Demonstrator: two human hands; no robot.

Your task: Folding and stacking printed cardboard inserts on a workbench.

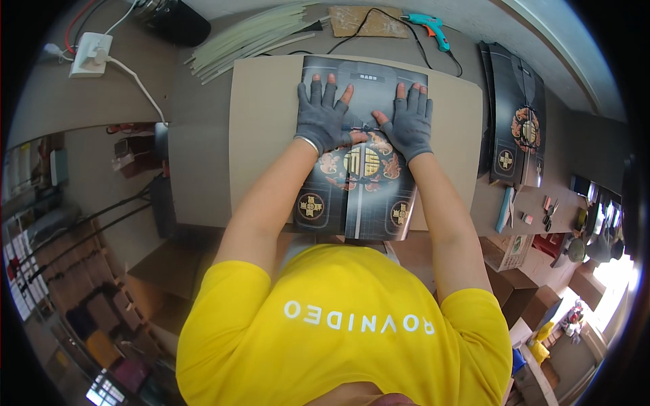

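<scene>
A glossy black printed cardboard sheet [318, 203] with gold and copper ornaments lies on a beige board [264, 135] in front of me. Both hands wear grey gloves with bare fingertips. My left hand [325, 115] rests flat on the upper left part of the sheet, fingers spread. On its upper right part lies my right hand [409, 122], also flat, with its thumb stretched toward the left one. Neither hand grips anything. The sheet's lower end reaches past the board's near edge, close to my body.
Glue sticks [250, 40], a scrap board [369, 21] and a teal glue gun [430, 28] with a black cord lie at the back. A white power strip [90, 55] sits far left. More printed black sheets [518, 115], scissors [551, 215] and a blue-handled tool [504, 210] are at right.
</scene>
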